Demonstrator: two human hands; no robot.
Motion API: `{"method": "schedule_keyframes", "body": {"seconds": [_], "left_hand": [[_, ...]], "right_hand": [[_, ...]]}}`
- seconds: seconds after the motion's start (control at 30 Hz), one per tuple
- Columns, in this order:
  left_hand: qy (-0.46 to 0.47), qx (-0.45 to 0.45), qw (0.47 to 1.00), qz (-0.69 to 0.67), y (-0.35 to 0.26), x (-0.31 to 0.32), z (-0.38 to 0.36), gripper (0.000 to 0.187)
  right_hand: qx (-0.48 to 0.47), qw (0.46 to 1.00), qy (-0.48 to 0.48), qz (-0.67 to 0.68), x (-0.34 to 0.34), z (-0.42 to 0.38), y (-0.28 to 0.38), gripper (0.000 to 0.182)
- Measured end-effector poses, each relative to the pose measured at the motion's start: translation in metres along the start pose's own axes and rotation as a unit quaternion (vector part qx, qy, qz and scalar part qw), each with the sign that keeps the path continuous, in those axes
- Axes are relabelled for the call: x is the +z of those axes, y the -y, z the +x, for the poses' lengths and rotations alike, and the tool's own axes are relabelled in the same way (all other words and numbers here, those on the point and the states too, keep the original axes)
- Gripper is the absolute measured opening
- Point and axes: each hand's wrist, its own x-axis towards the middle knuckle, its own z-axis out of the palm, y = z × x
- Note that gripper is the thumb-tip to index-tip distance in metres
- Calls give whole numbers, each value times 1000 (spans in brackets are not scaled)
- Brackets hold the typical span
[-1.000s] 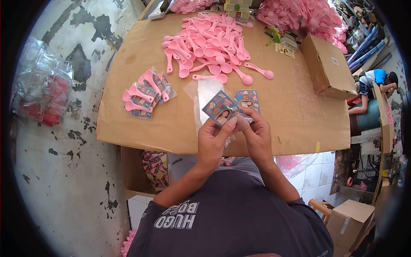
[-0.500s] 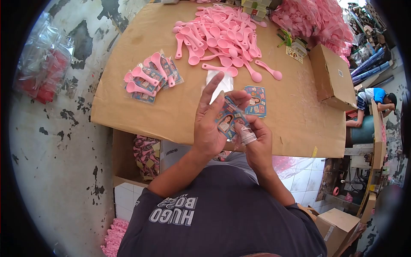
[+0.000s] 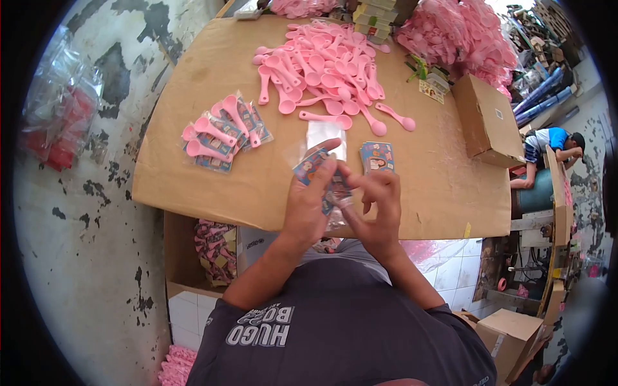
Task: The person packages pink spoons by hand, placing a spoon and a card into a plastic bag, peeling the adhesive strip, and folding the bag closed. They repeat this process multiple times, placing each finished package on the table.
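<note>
My left hand (image 3: pixel 309 204) is closed round a blue printed card (image 3: pixel 311 162) in a clear plastic bag, its thumb lying across the front. Beside it my right hand (image 3: pixel 380 215) has its fingers apart and bent, close to the bag's lower end; whether it touches the plastic is hard to tell. Beyond my hands lie clear empty bags (image 3: pixel 327 134) and a stack of blue cards (image 3: pixel 376 156). Bagged cards with pink spoons (image 3: pixel 215 132) rest to the left. A large pile of pink spoons (image 3: pixel 322 64) covers the back of the table.
A cardboard box (image 3: pixel 486 122) stands at the table's right edge, near a heap of bagged pink spoons (image 3: pixel 450 38). Another person (image 3: pixel 553 143) is bent over at the far right. Plastic bags (image 3: pixel 61 109) hang on the left wall.
The card has shifted left and tilted in my left hand, whose fingers have closed round it. My right hand's fingers have spread away from the bag. The view has shifted slightly.
</note>
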Motion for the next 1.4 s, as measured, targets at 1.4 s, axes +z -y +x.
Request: {"method": "schedule_keyframes", "body": {"seconds": [1.4], "left_hand": [[-21,239,966,-95,-8,-2,34,47]], "right_hand": [[190,940,-35,281,-47,-1,-28,14]]}}
